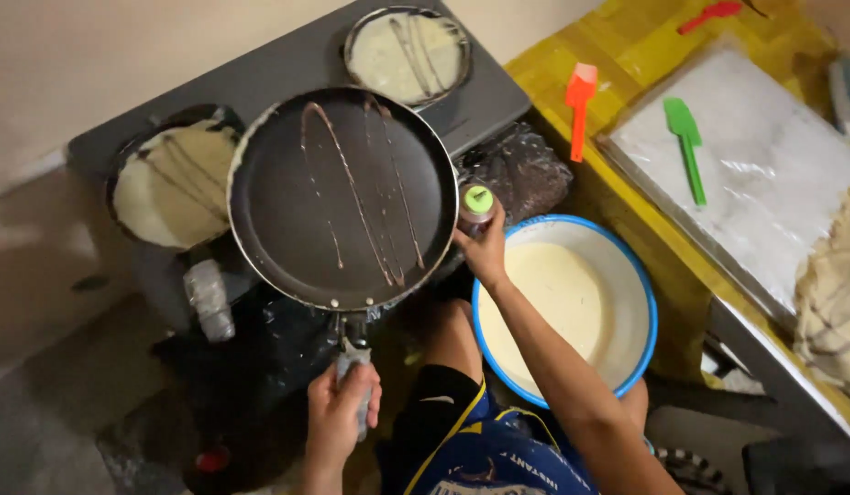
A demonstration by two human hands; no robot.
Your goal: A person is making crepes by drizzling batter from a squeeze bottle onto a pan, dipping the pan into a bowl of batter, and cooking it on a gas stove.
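**Pan held by its handle, squeeze bottle at the rim**

The left hand point(338, 412) has its grip clenched around the handle point(353, 362) of a wide, dark pan point(342, 197), which hangs above a dark stove point(287, 69). Thin brown lines of sauce run across the pan's flat inside. The pan looks stiff and fairly heavy for 1 hand, since its broad disc sits well out from the wrist; the handle end is the sensible place to hold it, as the metal body is likely hot, and the coated surface looks slick.

The right hand point(485, 252) has its grip closed on a small squeeze bottle point(477, 206) with a green cap, just beside the pan's right edge. The bottle seems light and soft-walled, best held around its middle so that pressure is easy to control.

Just beside that hand stands a white bowl point(640, 284) with a blue rim, holding pale batter. On the stove, 2 more pans point(173, 183) carry pale rounds striped with the same sauce. On the yellow tabletop point(627, 55) lie an orange spatula point(579, 105) and a green spatula point(686, 147).
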